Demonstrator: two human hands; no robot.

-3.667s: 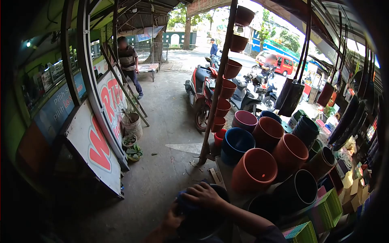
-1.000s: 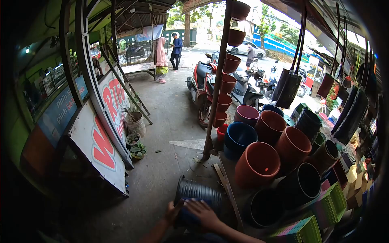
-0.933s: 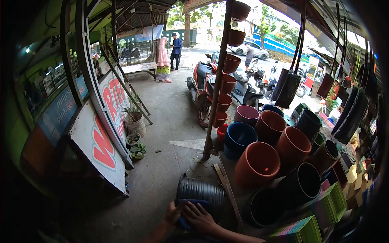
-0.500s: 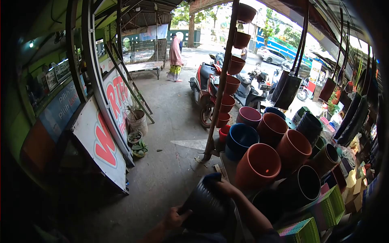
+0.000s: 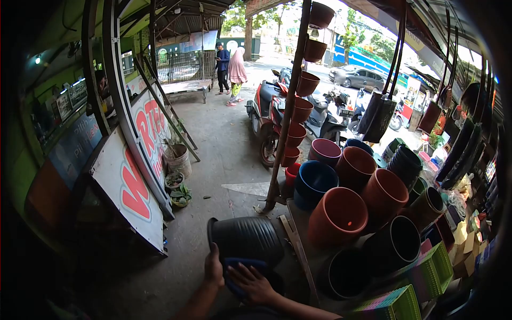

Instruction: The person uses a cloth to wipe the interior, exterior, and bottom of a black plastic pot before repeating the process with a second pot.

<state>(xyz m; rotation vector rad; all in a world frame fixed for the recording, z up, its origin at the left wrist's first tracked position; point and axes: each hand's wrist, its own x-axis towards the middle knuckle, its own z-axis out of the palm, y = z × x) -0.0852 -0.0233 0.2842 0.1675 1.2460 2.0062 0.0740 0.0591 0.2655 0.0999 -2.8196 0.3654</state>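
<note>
A black ribbed pot [image 5: 248, 237] lies tilted on its side, its rim toward the left. My left hand [image 5: 214, 268] grips the pot near its rim, thumb up. My right hand [image 5: 250, 282] lies with fingers spread on a dark blue cloth [image 5: 240, 264], pressing it against the lower part of the pot. The underside of the pot is in shadow.
Stacked brown pots [image 5: 337, 217], a blue pot [image 5: 315, 184] and black pots [image 5: 397, 240] stand at the right beside a post [image 5: 288, 122]. Green baskets [image 5: 437, 272] are lower right. A sign board [image 5: 128, 192] leans left. Two people and motorcycles are farther off.
The black pot has turned, its rim now toward the left. My right hand has moved from the pot's top down to its near side with the cloth. A second person shows in the background.
</note>
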